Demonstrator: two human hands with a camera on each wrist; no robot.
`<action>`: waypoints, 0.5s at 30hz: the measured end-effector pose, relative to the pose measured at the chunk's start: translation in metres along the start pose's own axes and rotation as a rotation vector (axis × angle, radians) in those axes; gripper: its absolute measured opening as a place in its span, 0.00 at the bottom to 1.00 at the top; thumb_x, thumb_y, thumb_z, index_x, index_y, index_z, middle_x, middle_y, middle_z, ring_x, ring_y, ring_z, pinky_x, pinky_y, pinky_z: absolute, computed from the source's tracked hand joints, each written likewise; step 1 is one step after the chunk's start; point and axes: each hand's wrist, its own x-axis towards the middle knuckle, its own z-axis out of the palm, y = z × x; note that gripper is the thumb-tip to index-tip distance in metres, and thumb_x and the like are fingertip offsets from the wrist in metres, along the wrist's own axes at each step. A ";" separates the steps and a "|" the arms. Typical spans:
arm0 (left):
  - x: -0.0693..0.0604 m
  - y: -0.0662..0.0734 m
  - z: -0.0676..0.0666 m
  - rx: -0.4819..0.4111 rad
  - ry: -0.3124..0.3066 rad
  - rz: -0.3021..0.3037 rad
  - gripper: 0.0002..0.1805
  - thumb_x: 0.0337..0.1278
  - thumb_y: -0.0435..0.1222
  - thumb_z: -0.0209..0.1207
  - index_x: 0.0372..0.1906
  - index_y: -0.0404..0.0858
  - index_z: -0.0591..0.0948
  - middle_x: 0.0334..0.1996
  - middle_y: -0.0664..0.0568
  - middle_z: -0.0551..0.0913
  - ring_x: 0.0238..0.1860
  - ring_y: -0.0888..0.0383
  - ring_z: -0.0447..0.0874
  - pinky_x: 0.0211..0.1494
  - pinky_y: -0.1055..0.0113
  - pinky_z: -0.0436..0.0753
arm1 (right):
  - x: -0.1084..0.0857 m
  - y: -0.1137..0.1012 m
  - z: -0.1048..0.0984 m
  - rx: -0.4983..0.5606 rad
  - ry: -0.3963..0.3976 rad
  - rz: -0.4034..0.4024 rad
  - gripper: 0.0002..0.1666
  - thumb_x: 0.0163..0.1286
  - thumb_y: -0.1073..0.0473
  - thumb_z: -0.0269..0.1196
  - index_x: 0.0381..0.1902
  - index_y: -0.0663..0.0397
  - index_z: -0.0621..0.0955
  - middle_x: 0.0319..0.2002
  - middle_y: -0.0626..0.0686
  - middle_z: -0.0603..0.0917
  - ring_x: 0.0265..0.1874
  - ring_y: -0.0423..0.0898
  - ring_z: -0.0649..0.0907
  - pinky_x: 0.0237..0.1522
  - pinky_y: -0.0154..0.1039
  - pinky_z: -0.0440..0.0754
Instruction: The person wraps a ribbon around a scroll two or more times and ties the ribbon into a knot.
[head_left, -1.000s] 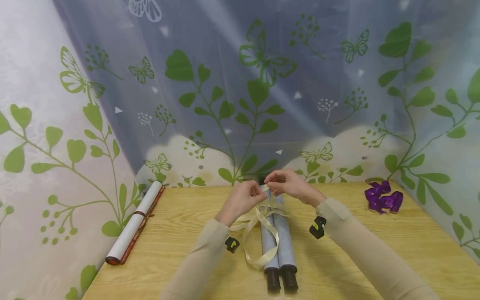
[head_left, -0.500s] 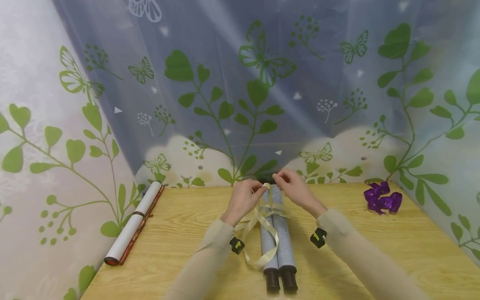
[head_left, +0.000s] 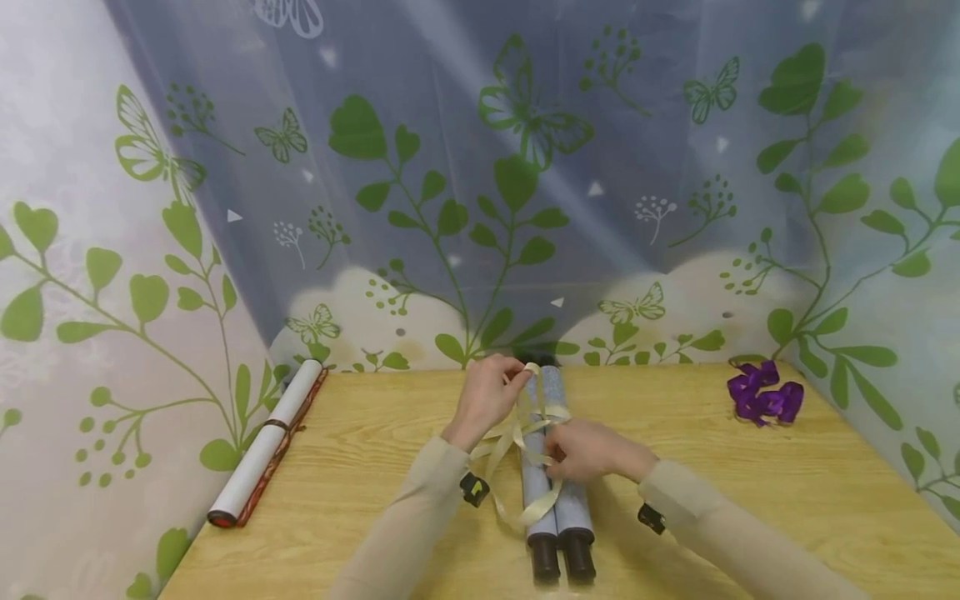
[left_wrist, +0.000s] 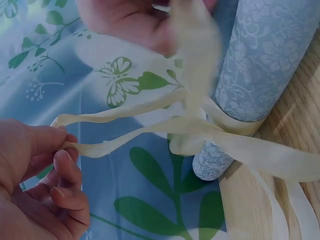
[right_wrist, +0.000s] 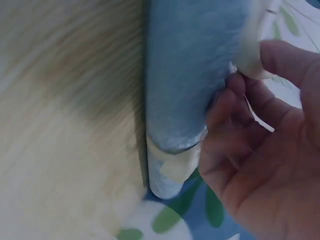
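Observation:
Two light blue patterned scrolls [head_left: 573, 508] with dark brown end knobs lie side by side on the table, a cream ribbon [head_left: 542, 510] tied round them. My left hand [head_left: 487, 400], at their far end, pinches a loop of this ribbon between thumb and forefinger; the left wrist view shows both strands of the loop [left_wrist: 120, 110] running back to the knot. Lower down, my right hand [head_left: 592, 450] lies over the scrolls and pinches a loose length of the ribbon [right_wrist: 250, 55] between thumb and fingers. More ribbon tails hang over the left side.
A white scroll [head_left: 273, 437] with a dark tie and red cord lies along the left edge of the wooden table [head_left: 375, 417]. A crumpled purple ribbon [head_left: 765, 396] lies at the back right. Patterned cloth [head_left: 420, 167] hangs behind the table.
My right hand has left the far end beside the left hand and come down toward me, onto the loose ribbon. The left hand keeps its pinch on the loop.

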 end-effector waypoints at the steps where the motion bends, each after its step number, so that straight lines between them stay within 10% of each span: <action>1: 0.000 0.000 0.000 0.000 0.000 -0.002 0.10 0.65 0.41 0.61 0.36 0.41 0.88 0.29 0.53 0.85 0.27 0.60 0.81 0.29 0.73 0.76 | 0.000 0.001 -0.002 0.107 -0.017 -0.012 0.10 0.67 0.57 0.63 0.25 0.48 0.77 0.20 0.43 0.73 0.18 0.39 0.69 0.23 0.35 0.67; 8: 0.000 0.002 -0.002 -0.017 0.009 -0.012 0.09 0.66 0.40 0.60 0.35 0.41 0.88 0.30 0.53 0.86 0.28 0.60 0.81 0.31 0.72 0.78 | 0.000 0.006 -0.022 0.896 -0.104 0.007 0.20 0.79 0.53 0.49 0.55 0.65 0.71 0.26 0.48 0.76 0.24 0.42 0.79 0.35 0.42 0.82; 11: 0.000 0.002 -0.003 -0.021 0.007 -0.014 0.09 0.66 0.40 0.60 0.36 0.41 0.88 0.31 0.53 0.86 0.29 0.60 0.81 0.32 0.72 0.78 | -0.003 0.007 -0.035 0.837 -0.114 0.037 0.23 0.80 0.49 0.46 0.60 0.62 0.73 0.20 0.45 0.69 0.11 0.38 0.65 0.19 0.34 0.72; 15: 0.001 0.003 -0.005 -0.024 0.003 -0.016 0.10 0.66 0.41 0.60 0.37 0.41 0.88 0.33 0.53 0.86 0.30 0.59 0.81 0.33 0.71 0.78 | -0.009 0.003 -0.059 0.435 -0.098 0.046 0.19 0.79 0.48 0.48 0.49 0.51 0.81 0.17 0.46 0.69 0.11 0.39 0.61 0.17 0.34 0.63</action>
